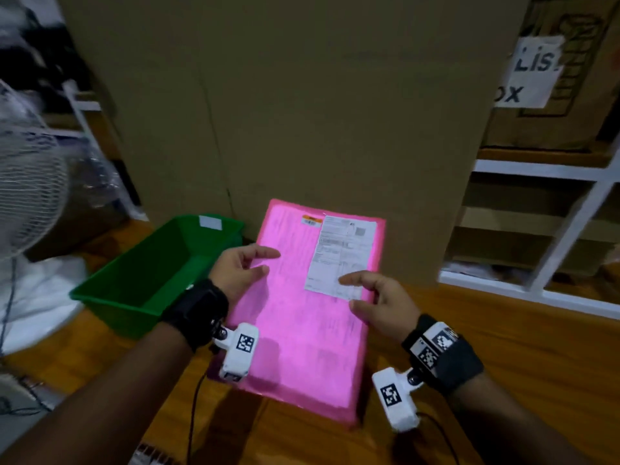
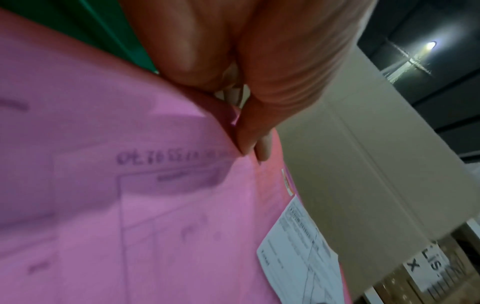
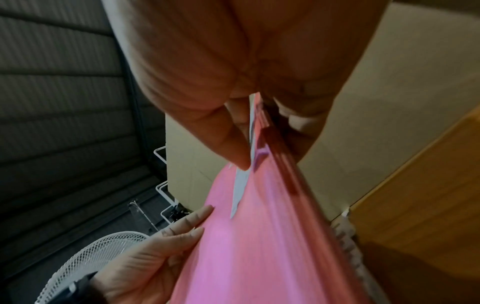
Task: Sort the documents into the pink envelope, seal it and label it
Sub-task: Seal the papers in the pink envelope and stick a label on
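The pink envelope (image 1: 302, 330) is held between both hands, its near end low over the wooden table (image 1: 520, 357). Printed sheets show faintly through the pink envelope (image 2: 130, 205). A white printed label (image 1: 339, 256) is on its upper right, beside a small orange sticker (image 1: 310, 220). My left hand (image 1: 265, 261) holds the left edge, thumb and a finger on the face. In the left wrist view my left hand (image 2: 249, 148) pinches that edge. My right hand (image 1: 349, 293) pinches the right edge, thumb on the label's lower corner. In the right wrist view my right hand (image 3: 270, 144) has its fingers under the pink envelope (image 3: 259, 257).
A green plastic bin (image 1: 134, 297) stands to the left of the envelope on the table. A tall cardboard box (image 1: 302, 112) rises right behind it. A white fan (image 1: 27, 189) is at far left, and white shelving (image 1: 536, 236) with boxes at right.
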